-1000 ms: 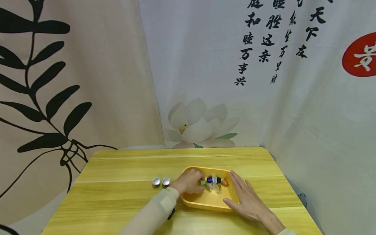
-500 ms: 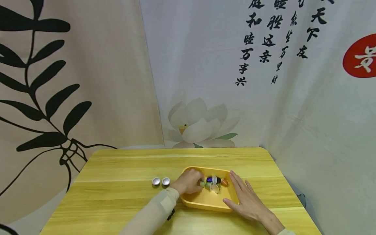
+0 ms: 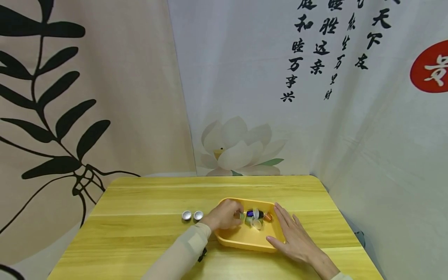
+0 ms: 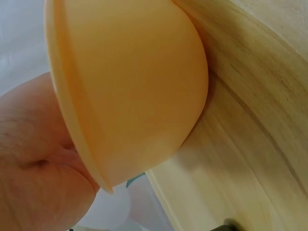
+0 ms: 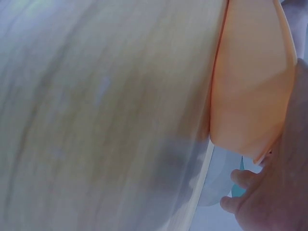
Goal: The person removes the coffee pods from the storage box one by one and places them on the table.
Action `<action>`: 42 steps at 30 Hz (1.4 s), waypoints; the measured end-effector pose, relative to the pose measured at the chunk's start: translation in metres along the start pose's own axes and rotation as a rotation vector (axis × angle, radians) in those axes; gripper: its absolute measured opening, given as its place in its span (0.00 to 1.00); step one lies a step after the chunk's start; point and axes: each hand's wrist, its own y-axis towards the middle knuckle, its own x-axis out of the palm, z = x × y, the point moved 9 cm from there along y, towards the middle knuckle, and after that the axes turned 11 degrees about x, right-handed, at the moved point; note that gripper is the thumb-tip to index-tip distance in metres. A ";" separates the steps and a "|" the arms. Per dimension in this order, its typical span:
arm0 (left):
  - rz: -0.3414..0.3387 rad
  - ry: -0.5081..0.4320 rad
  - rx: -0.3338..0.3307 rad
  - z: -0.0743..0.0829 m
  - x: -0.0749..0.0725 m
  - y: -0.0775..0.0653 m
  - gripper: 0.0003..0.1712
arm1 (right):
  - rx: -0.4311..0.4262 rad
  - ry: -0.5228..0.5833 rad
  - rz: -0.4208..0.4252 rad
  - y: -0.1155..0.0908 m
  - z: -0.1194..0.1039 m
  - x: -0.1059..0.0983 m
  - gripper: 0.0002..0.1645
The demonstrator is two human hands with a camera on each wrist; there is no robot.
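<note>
A yellow tray stands on the table with several small coffee capsules lying in it. My left hand reaches over the tray's left side, fingers curled, and pinches a light green capsule that is partly hidden behind the fingertips. Just right of it lie a blue capsule, a pale-lidded capsule and an orange capsule. My right hand rests along the tray's right rim with straight fingers. Both wrist views show mostly the tray's outer wall; neither shows the capsules.
Two silver-topped capsules stand side by side on the wooden table, left of the tray. Behind the table hangs a printed cloth backdrop. A small dark object shows beside the left forearm.
My left hand has shifted very slightly left and up, and the light green capsule at its fingertips has moved with it. The right hand and the tray stay where they were.
</note>
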 end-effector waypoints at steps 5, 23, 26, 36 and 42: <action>0.018 -0.050 -0.025 -0.003 -0.004 -0.002 0.15 | 0.003 -0.001 -0.003 0.000 0.000 0.000 0.61; 0.121 -0.125 0.070 0.015 -0.029 -0.014 0.18 | 0.005 0.001 0.001 0.000 0.001 0.000 0.61; 0.135 -0.130 0.079 0.019 -0.034 -0.017 0.18 | 0.009 0.003 -0.002 0.000 0.001 0.001 0.62; 0.163 -0.133 0.062 0.027 -0.048 -0.029 0.15 | 0.008 0.000 -0.010 0.001 0.002 0.001 0.62; 0.192 -0.135 0.014 0.022 -0.055 -0.044 0.17 | -0.001 -0.002 -0.005 0.000 0.002 0.001 0.61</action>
